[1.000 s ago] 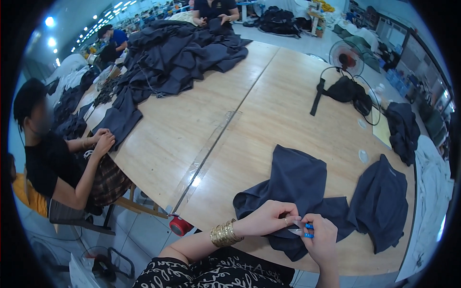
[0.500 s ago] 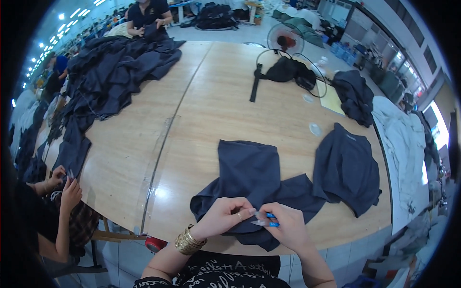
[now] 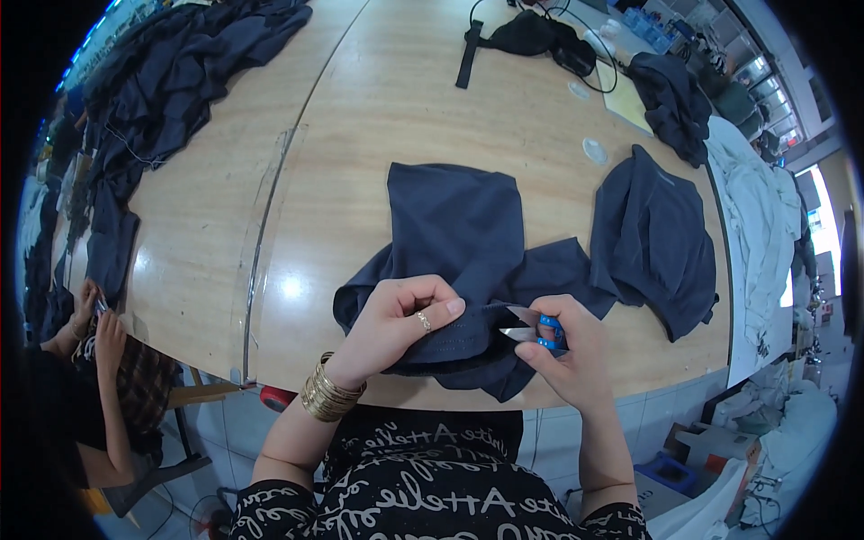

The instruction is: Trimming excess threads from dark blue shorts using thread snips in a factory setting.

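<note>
A dark navy garment (image 3: pixel 459 216) lies spread on the table in front of me, its near edge raised a little. My left hand (image 3: pixel 409 315) pinches the cloth near that edge between thumb and fingers. Gold bangles ring the left wrist. In my right hand (image 3: pixel 571 346) is a pair of small thread snips (image 3: pixel 526 331) with blue grips, its blades apart and pointing left at the garment's edge. Whether the blades touch cloth or thread I cannot tell.
A second navy garment (image 3: pixel 655 243) lies to the right. Navy clothes are heaped (image 3: pixel 180 81) far left. A black strapped bag (image 3: pixel 531 36) sits at the back, by a yellow sheet (image 3: pixel 625 94). Pale cloth (image 3: pixel 751 198) hangs beyond the right edge. Another person's hands (image 3: pixel 101 315) work at the left.
The view has tilted down, so the table sits higher in it. My hands have drawn apart, the snips' blades have spread, and the left hand has the garment's edge.
</note>
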Tool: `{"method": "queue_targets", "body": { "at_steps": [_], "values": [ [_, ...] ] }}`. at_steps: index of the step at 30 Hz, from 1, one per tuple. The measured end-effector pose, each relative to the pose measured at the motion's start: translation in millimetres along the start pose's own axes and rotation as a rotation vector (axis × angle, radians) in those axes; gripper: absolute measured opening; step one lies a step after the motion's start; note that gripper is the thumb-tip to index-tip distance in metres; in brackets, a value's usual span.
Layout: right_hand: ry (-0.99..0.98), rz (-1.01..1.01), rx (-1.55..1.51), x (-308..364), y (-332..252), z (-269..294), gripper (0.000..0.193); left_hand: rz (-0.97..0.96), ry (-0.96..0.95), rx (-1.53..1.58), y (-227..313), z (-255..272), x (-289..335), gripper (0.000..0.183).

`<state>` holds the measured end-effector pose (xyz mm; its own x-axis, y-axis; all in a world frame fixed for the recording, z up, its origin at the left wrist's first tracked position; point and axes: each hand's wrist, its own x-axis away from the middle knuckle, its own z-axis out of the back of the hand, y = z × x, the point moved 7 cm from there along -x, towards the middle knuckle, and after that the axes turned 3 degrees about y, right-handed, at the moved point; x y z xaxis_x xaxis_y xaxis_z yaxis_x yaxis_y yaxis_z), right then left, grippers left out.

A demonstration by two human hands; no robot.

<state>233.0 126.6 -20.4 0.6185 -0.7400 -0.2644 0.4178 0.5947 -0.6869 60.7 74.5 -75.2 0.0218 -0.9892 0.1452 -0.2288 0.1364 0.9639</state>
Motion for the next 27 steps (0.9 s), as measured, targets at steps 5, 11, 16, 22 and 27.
{"method": "queue_targets", "body": {
  "at_steps": [5, 11, 16, 22, 27],
  "values": [
    [0.008, 0.138, 0.153, -4.1, -10.3, -7.0, 0.031, -0.007, 0.01, 0.005, -3.7, -0.1, 2.1, 0.019],
    [0.049, 0.236, 0.25, -5.9, -19.5, -10.2, 0.03, -0.012, -0.008, 0.011, -4.4, -0.9, 3.3, 0.019],
    [0.077, 0.299, 0.332, -6.2, -24.5, -9.8, 0.03, -0.003, -0.032, 0.014, -4.1, -2.6, 2.6, 0.019],
    [0.083, 0.325, 0.355, -7.3, -26.7, -9.2, 0.029, 0.021, -0.045, -0.007, -3.8, -2.6, 3.7, 0.019],
    [0.103, 0.319, 0.308, -4.2, -21.2, -9.6, 0.027, 0.02, -0.064, -0.001, -6.3, -5.0, 2.8, 0.019]
  ]
}}
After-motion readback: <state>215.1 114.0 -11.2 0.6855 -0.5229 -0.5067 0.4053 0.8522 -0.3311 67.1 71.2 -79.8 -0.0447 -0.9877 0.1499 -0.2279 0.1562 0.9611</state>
